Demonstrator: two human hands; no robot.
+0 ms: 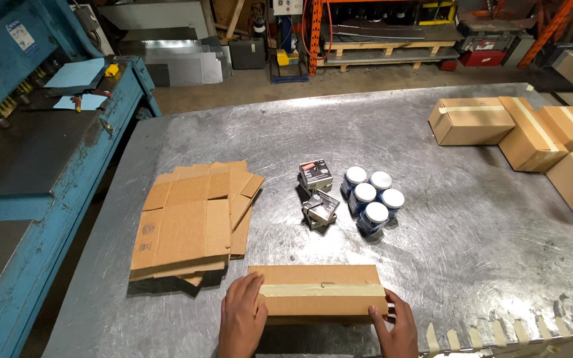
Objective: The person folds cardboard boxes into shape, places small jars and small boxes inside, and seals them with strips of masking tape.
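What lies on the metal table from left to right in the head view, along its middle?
Stack of flattened cartons → two small dark boxes → cluster of white-lidded jars → group of taped cardboard boxes.
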